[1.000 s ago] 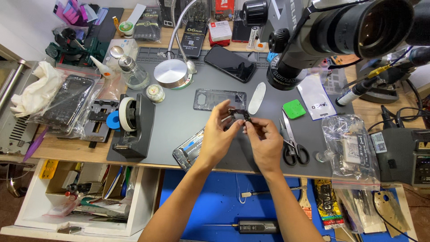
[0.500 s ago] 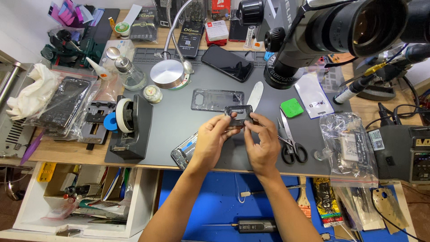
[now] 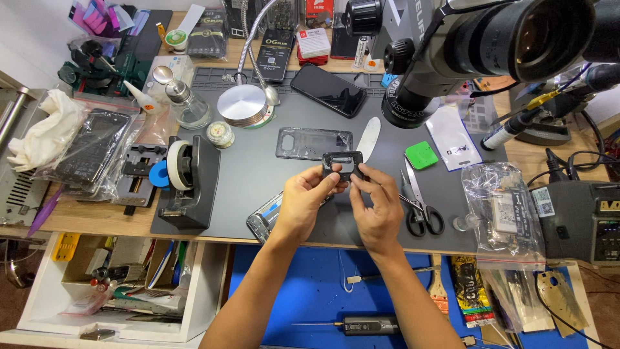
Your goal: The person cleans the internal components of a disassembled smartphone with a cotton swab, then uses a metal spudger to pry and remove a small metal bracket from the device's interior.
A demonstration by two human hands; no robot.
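Hands meet over the middle of the dark grey rubber work mat, both pinching one small black plastic frame with a rectangular opening, which is lifted above the mat near its centre. The left hand closes thumb and forefinger on the frame's left edge, the other fingers curled beneath; the right hand closes thumb and fingertips on the frame's lower right corner. Neither grip has any slack, and each hand has hold of nothing else. Just beyond the frame lies a clear transparent phone case flat on the mat, with a slim white plastic pry blade beside its right end. Partly hidden under the left wrist is a phone body with a glossy back, lying near the mat's front edge. To the right of the right hand rest black-handled scissors, and farther back a small bright green square pad. On the left side of the mat stands a heavy black tape dispenser with a white roll, well apart from the hands. A black smartphone lying face up sits at the mat's far edge, near a round silver metal lamp base. A large black microscope head hangs over the right rear of the bench.
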